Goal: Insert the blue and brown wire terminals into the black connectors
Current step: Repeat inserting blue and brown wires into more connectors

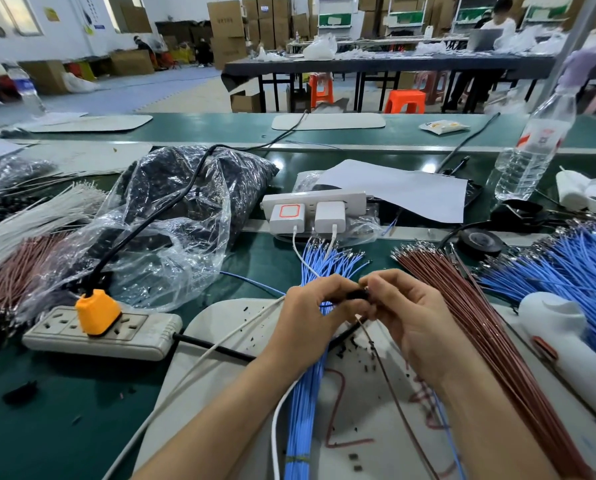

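At frame centre, over the desk [220, 282], I read mid-insertion: the left hand [307, 313] pinches a black connector [357, 294] and the right hand [411, 317] grips a brown wire [390, 382] by its fingers. Next, I judge, push the terminal straight home.

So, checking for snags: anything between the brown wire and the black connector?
Nothing visible: the left hand holds the black connector, the right hand pinches the brown wire right at it; the tip is hidden.
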Demonstrator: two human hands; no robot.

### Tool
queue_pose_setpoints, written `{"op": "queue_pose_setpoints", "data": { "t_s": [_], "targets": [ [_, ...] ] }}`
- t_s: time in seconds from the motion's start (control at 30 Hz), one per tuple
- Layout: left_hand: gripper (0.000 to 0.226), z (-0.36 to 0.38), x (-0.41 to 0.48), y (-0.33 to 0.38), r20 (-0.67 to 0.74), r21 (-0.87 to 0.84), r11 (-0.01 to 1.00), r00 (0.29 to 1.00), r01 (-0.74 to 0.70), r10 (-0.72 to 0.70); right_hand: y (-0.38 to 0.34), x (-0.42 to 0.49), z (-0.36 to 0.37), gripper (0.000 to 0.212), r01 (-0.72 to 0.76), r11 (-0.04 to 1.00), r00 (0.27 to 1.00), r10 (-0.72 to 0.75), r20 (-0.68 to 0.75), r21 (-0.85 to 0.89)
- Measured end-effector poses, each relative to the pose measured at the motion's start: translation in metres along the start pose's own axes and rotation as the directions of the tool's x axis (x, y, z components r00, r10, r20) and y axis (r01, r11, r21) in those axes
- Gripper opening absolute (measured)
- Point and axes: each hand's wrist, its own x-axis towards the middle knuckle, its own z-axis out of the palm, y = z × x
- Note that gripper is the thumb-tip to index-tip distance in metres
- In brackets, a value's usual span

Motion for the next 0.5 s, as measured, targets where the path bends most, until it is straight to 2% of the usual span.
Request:
{"op": "queue_pose_setpoints", "data": {
  "t_s": [0.1, 0.2, 0.4, 0.5],
  "targets": [
    [0.02, 0.0008, 0.0005, 0.0037, -0.037, 0.052, 0.992, 0.993, -0.114, 0.116, 0.0009, -0.0007, 0.0013, 0.033, -0.109, 0.991, 0.994, 0.109, 0.007, 0.074],
    [0.025, 0.0007, 0.0006, 0.0075, -0.034, 0.064, 0.988, 0.989, -0.142, 0.145, 0.0036, -0.0017, 0.0021, 0.046, -0.18, 0.982, 0.98, 0.175, 0.096, 0.049],
    [0.024, -0.0019, -0.0002, 0.0094, 0.039, 0.077, 0.985, 0.988, -0.155, 0.152, 0.0022, -0.0029, -0.004, 0.031, -0.225, 0.969, 0.962, 0.205, 0.178, 0.1],
    [0.031, -0.0018, 0.0002, 0.0099, 0.043, 0.096, 0.984, 0.988, -0.151, 0.147, 0.0026, -0.0043, -0.0024, 0.023, -0.217, 0.968, 0.963, 0.19, 0.192, 0.127]
  ]
}}
